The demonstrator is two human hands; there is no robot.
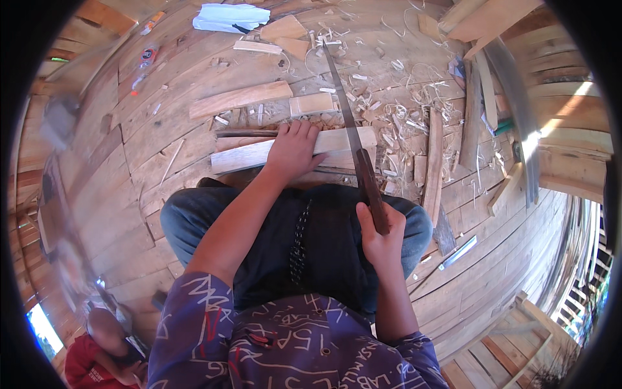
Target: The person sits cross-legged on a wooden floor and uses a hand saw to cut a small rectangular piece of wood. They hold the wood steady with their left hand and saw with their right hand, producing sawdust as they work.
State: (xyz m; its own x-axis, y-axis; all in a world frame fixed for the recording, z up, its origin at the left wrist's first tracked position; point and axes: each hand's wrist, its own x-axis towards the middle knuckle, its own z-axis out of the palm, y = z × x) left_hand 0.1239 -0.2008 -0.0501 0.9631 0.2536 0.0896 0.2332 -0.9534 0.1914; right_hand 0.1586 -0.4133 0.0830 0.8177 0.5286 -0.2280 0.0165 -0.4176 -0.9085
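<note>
Handsaw (pixel 353 133) and pale plank (pixel 334 140), mid-frame.
Right of centre, the right hand (pixel 383 235) grasps the handsaw's handle (pixel 369 185); at upper centre, the left hand (pixel 295 152) clasps the plank.

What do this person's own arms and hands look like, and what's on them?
Both the left hand and right hand are human and ungloved; no watch shows. The forearms are bare below purple-blue shirt sleeves with white scrawled lettering; the left one also has red strokes.
</note>
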